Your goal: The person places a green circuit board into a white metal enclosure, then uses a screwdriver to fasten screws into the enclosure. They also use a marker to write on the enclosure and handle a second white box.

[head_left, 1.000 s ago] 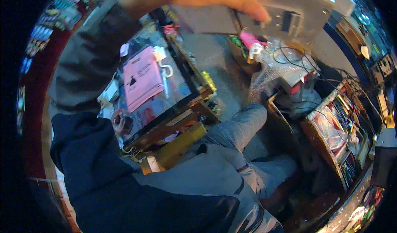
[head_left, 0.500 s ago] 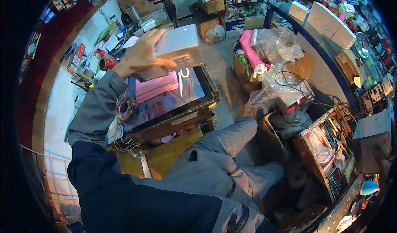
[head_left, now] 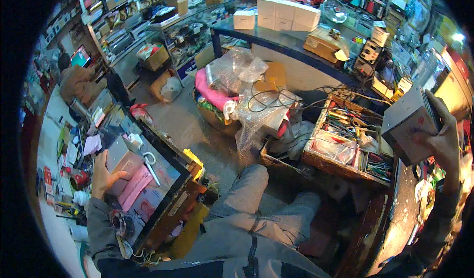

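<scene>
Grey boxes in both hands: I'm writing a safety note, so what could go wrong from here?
The right hand alone holds one grey box up, so it might slip. The other box, in the left hand, might nudge the pink packet. Black cables over the bubble wrap could snag.

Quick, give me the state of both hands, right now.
Left hand: holding a plain grey box over the small table.
Right hand: closed on a slotted grey box.

Grey jacket (head_left: 222,241), dark front zip (head_left: 253,251); grey sleeves (head_left: 104,231); grey trousers (head_left: 243,191)
</scene>
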